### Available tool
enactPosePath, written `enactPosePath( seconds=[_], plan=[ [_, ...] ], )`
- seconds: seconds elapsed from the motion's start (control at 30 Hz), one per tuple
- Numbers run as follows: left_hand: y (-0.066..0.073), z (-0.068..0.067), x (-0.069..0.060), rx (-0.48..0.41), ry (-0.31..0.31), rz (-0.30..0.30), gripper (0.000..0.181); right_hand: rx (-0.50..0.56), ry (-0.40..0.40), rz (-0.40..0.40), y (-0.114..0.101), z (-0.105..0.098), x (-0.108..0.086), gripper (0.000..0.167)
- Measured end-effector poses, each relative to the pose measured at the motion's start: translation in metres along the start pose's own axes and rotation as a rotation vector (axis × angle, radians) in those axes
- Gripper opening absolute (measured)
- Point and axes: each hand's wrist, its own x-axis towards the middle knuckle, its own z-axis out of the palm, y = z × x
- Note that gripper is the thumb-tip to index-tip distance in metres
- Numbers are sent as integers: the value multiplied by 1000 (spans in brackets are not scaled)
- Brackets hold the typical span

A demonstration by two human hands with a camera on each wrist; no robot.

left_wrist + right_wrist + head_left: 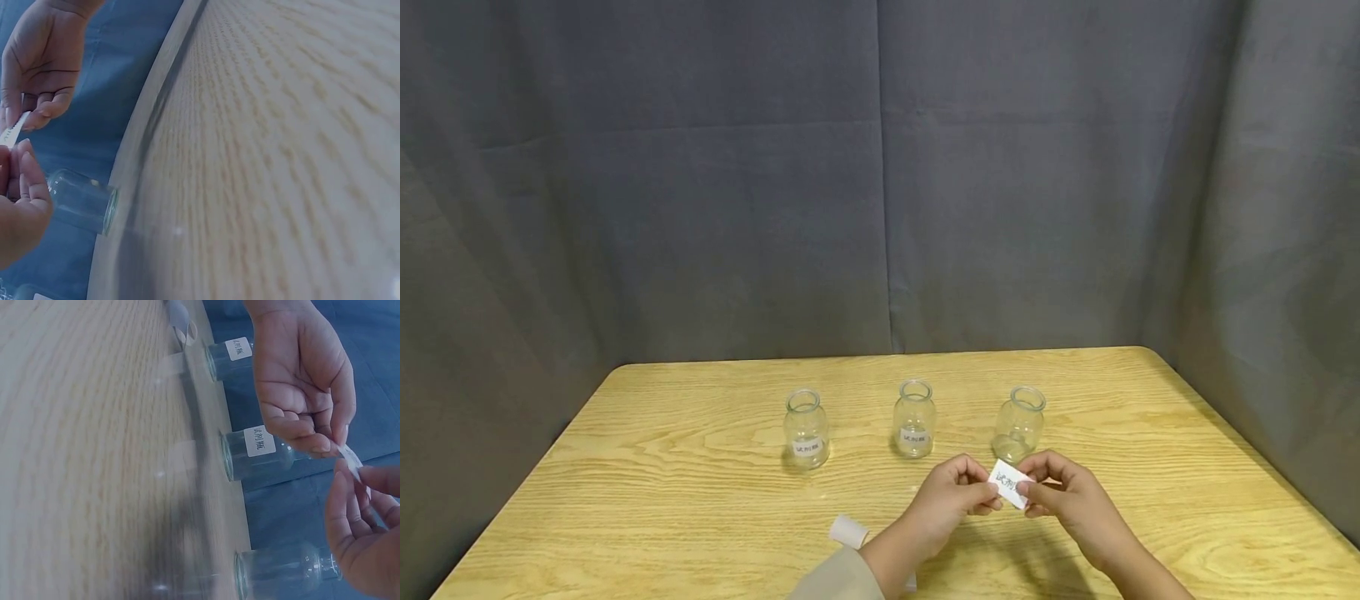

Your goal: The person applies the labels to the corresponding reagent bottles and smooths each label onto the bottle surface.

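Between both hands, just in front of the right-hand jar, is a small white label (1004,478) with dark handwritten characters. My left hand (942,507) pinches its left edge between thumb and fingers. On the opposite edge, my right hand (1078,504) pinches it the same way. In the right wrist view the label (351,461) appears nearly edge-on between the fingertips. Behind the hands stands a clear glass jar (1021,417) on which no label shows. Two similar jars, the left one (806,421) and the middle one (915,412), bear white labels with the same writing.
A curled white paper strip (848,531) lies on the wooden table (662,483), partly hidden by the left forearm. Three jars stand upright in a loose row across the table. Grey curtain (737,208) encloses the back and sides.
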Motion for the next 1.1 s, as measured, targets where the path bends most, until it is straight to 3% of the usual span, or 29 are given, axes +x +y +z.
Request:
enactPosePath(
  seconds=[0.23, 0.47, 0.8, 1.1],
  plan=[
    [-1, 0, -1, -5, -30, 3, 8, -4, -6, -1, 1, 2, -1, 29],
    [2, -6, -4, 17, -94, 9, 10, -26, -88, -86, 0, 0, -1, 31],
    [4, -16, -9, 18, -175, -13, 22, -64, -167, -128, 3, -1, 0, 31],
    [8, -22, -11, 19, -222, -74, 27, 27, -261, -157, 7, -4, 0, 18]
  ],
)
